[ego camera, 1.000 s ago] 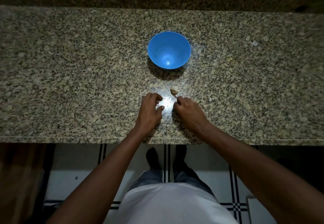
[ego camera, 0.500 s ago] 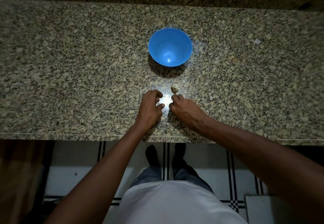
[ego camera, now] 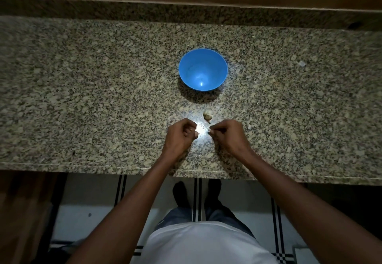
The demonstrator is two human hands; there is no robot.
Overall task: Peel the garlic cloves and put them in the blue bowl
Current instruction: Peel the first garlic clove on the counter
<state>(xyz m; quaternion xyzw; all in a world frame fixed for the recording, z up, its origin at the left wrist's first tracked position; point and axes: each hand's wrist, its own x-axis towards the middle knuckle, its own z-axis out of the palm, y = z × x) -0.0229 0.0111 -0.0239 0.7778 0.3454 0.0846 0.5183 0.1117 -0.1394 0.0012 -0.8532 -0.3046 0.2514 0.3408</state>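
Lying just beyond both hands' fingers (ego camera: 213, 133): garlic (ego camera: 207, 115).

Glossy speckled granite counter (ego camera: 82, 98); smooth plastic bowl (ego camera: 187, 73).

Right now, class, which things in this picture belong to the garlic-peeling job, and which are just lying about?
Part of the job:
- garlic on the counter, just beyond the hands
- blue bowl, nothing visible inside
- left hand and right hand, fingers curled, apart from the garlic

Just lying about:
- small pale scrap on the counter, far right of the bowl
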